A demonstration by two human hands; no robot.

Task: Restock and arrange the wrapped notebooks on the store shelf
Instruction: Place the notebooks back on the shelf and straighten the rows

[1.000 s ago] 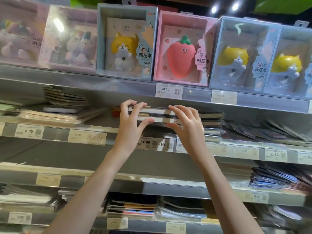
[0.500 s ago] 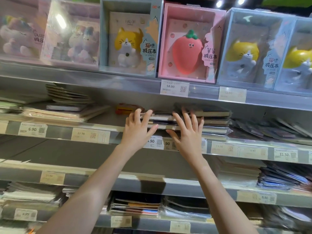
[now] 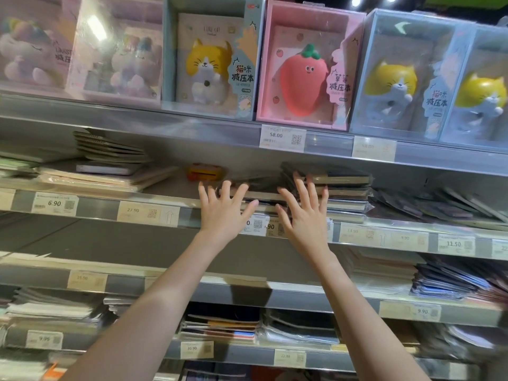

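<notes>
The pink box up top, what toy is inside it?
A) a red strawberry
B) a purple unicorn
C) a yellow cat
A: the pink box holds a red strawberry toy with a green top and a little face.
</notes>
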